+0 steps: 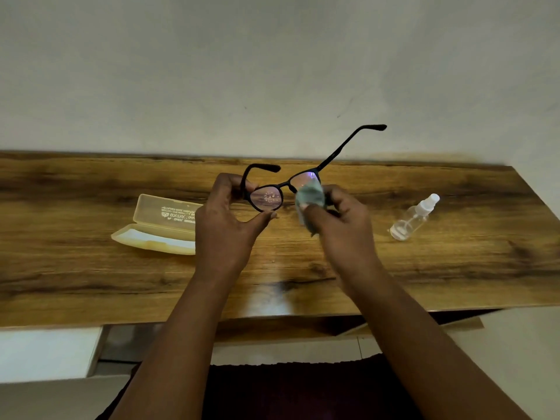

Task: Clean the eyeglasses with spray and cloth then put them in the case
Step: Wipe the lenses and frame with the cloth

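- Case [157, 228] lies open on the table [454, 268], left of the glasses.
- Left hand [224, 222] pinches the glasses [268, 199] at their left rim, holding them above the table; droplets show on that lens.
- Right hand [342, 225] grips a cloth [309, 197] pressed onto the right lens.
- Spray bottle [413, 218] lies on its side, right of the glasses.

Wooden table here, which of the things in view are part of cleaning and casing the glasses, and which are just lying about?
Part of the job:
- black eyeglasses, gripped by the left hand
- cleaning cloth, pinched by the right hand against one lens
- clear spray bottle, lying on its side
- open beige glasses case

Just lying about:
- nothing else on the wooden table
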